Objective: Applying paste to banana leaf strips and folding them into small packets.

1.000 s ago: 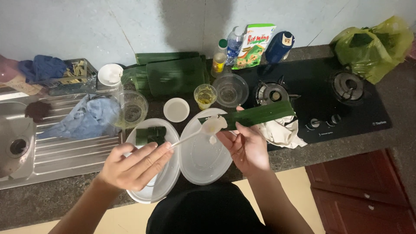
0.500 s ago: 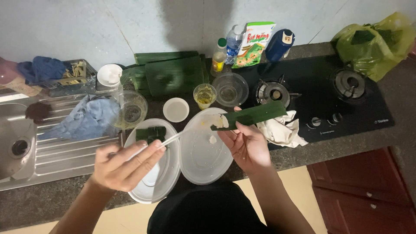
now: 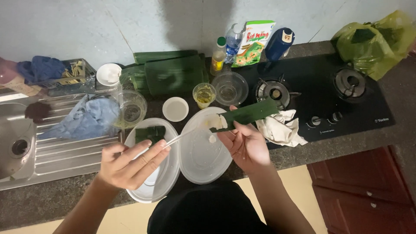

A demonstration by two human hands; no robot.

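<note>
My left hand point(image 3: 130, 164) grips a clear plastic spoon point(image 3: 184, 135) whose tip reaches toward white dough point(image 3: 216, 122) lying on a long green leaf strip point(image 3: 249, 113). My right hand point(image 3: 245, 145) holds that strip from below, above a clear plastic lid point(image 3: 203, 151). Beside the lid sits an open clear container point(image 3: 167, 173) with a folded green leaf parcel point(image 3: 150, 133) inside it. A small white lump point(image 3: 212, 138) hangs just under the strip.
A stack of green leaves point(image 3: 171, 73), a small white bowl point(image 3: 175, 108), a glass of oil point(image 3: 204, 95), two glass bowls point(image 3: 130, 109) point(image 3: 229, 88), bottles and a packet stand behind. A black gas hob point(image 3: 320, 91), white cloth point(image 3: 281, 128), steel sink point(image 3: 26, 143) and blue cloth point(image 3: 84, 121) flank them.
The spoon has drawn back left and lowered, its white dough left on the leaf strip. My right hand with the strip has stayed nearly still.
</note>
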